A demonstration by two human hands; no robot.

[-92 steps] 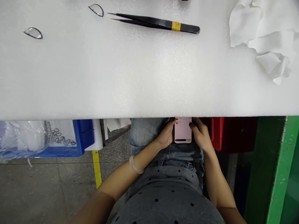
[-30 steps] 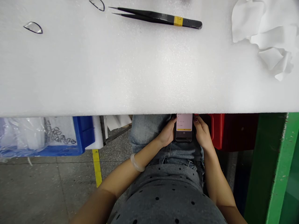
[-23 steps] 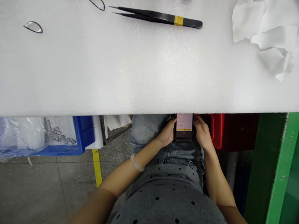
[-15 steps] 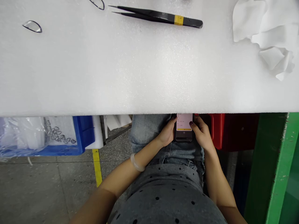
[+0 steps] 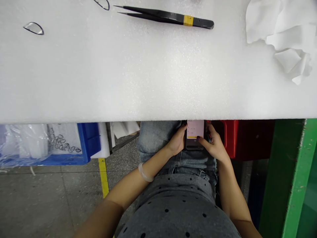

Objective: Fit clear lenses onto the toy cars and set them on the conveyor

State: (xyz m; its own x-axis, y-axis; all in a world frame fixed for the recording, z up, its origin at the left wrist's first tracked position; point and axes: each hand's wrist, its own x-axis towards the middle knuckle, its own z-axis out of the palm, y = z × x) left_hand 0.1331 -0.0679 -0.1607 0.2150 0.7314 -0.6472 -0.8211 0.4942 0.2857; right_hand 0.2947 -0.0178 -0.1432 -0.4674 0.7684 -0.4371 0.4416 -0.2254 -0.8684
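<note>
A smartphone [image 5: 195, 142] with a lit screen rests over my lap, its upper end hidden under the table edge. My left hand [image 5: 177, 141] is closed around its left side, with the thumb on the rim. From the right, my right hand [image 5: 215, 142] grips the phone, and its thumb lies over the lower part of the screen by a yellow bar. Up on the white foam tabletop [image 5: 158, 76] lie black tweezers [image 5: 170, 17] with a yellow band, their tips apart and pointing left. Neither hand touches them.
A thin dark-rimmed loop [image 5: 34, 28] and a second loop [image 5: 102, 4] lie at the upper left. Crumpled white sheets [image 5: 284, 36] are at the upper right. Below the table are a blue bin [image 5: 89, 140], a red bin [image 5: 231, 138] and a green post [image 5: 294, 185].
My right thumb has moved left and down across the phone's screen, onto the yellow bar's right end. My left hand stays as it was.
</note>
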